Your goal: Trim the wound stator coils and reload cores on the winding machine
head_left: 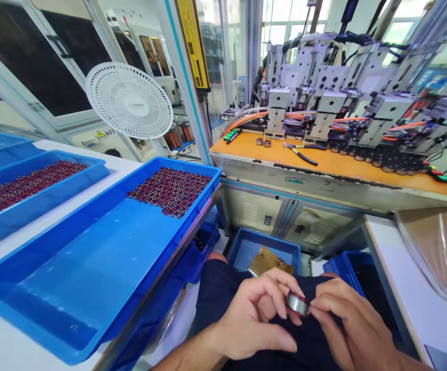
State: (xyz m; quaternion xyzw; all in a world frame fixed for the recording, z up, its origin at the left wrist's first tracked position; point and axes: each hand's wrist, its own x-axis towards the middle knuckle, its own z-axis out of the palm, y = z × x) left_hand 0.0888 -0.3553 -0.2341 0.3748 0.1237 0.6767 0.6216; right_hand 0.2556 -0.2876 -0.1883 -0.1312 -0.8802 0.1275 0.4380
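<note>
Over my lap, the fingers of my left hand curl behind a short, shiny metal ring-shaped part, with the thumb stretched out below it. Bits of red show at the part's edges. My right hand is closed in a pinch right at the part's right edge. Whatever sits between those fingertips is too small to make out. Behind my hands, on the floor side, a blue bin holds a piece of brown cardboard with a few small round parts on it.
Left, a long blue tray has many small red-and-black parts at its far end; another filled tray lies beyond. A white fan stands behind. Ahead, an orange bench carries machine fixtures, pliers and round parts. A plastic-wrapped box is right.
</note>
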